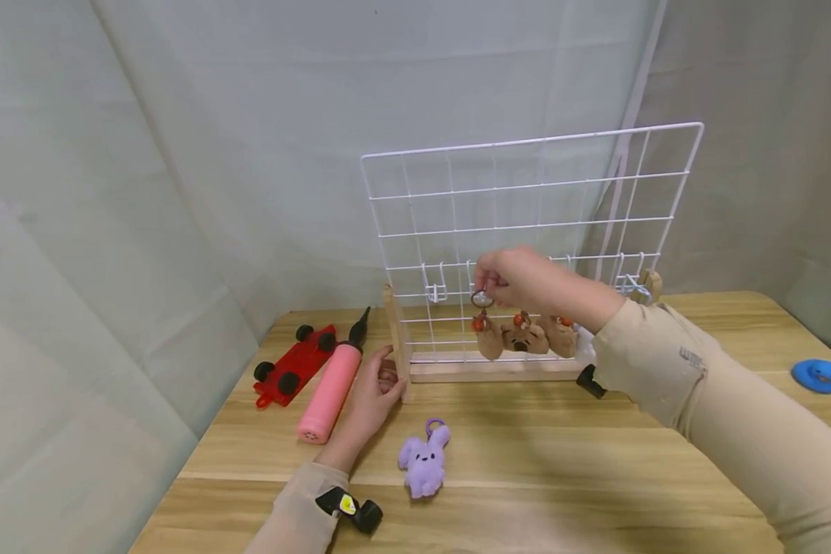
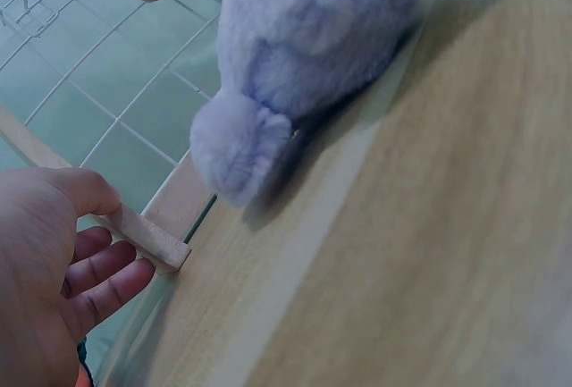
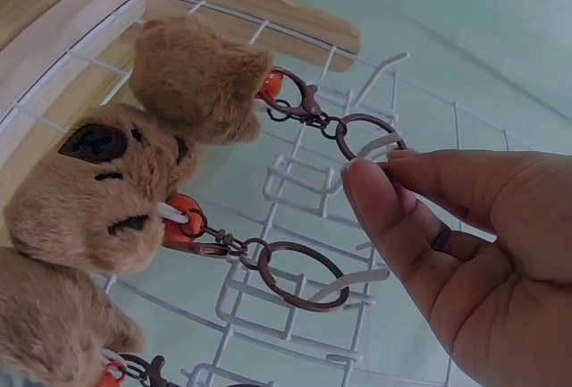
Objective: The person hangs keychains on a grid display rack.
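My right hand [image 1: 515, 277] pinches the metal key ring [image 3: 366, 137] of a brown plush keychain [image 3: 197, 79] between thumb and index finger, at the tip of a white hook. Two more brown plush keychains hang beside it, the middle one [image 3: 98, 186] with a stitched face and its ring [image 3: 304, 277] on a hook. White wire grid [image 1: 540, 185] stands in a wooden base [image 1: 498, 372]. At its left end my left hand [image 1: 370, 396] touches the wooden side piece [image 1: 396, 338], fingers loosely bent. A purple plush bunny keychain [image 1: 424, 465] lies in front.
To the left lie a pink pump [image 1: 331, 392] with a black nozzle and a red toy car [image 1: 301, 365] with its black wheels up. A blue rubber duck [image 1: 817, 375] sits at the far right. Another white hook [image 1: 435, 285] hangs left of the keychains.
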The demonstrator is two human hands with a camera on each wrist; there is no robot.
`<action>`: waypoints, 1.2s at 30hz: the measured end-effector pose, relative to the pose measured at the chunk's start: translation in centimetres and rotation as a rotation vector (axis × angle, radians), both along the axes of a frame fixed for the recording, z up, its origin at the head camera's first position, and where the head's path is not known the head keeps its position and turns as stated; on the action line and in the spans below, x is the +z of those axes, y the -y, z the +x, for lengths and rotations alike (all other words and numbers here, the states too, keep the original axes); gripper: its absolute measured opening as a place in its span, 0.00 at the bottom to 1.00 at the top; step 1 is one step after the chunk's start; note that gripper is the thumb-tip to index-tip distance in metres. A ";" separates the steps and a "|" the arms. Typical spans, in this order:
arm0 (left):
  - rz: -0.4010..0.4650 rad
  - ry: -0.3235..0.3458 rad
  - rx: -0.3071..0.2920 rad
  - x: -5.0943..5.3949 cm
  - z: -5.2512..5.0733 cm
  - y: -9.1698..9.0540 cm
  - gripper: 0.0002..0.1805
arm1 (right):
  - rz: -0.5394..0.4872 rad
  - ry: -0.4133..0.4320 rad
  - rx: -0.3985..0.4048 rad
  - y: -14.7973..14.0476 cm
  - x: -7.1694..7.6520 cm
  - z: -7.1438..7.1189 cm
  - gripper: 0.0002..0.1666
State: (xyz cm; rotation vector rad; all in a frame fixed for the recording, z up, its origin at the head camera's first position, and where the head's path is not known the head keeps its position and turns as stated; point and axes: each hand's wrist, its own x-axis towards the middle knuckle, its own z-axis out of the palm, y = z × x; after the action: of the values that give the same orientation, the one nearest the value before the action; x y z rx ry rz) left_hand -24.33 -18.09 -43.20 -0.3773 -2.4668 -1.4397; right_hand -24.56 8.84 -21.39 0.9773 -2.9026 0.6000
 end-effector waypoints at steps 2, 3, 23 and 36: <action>0.010 0.002 -0.002 0.0 0.0 -0.1 0.32 | 0.003 0.007 0.004 0.0 -0.1 -0.1 0.08; 0.014 0.002 -0.005 0.1 0.0 -0.1 0.32 | 0.004 0.011 0.005 0.0 -0.1 -0.1 0.08; 0.036 -0.065 -0.036 -0.2 -0.2 -0.2 0.31 | 0.026 0.020 0.043 -0.5 -0.7 -0.5 0.10; 0.008 -0.011 -0.002 -0.1 -0.4 -0.7 0.32 | -0.016 -0.032 0.052 -1.2 -0.3 -0.5 0.10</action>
State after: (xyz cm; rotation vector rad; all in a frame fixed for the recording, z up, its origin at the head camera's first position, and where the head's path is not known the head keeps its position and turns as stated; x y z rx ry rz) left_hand -24.71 -17.44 -43.30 -0.3853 -2.4519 -1.4436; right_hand -25.06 10.03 -21.72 1.0532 -2.8479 0.6037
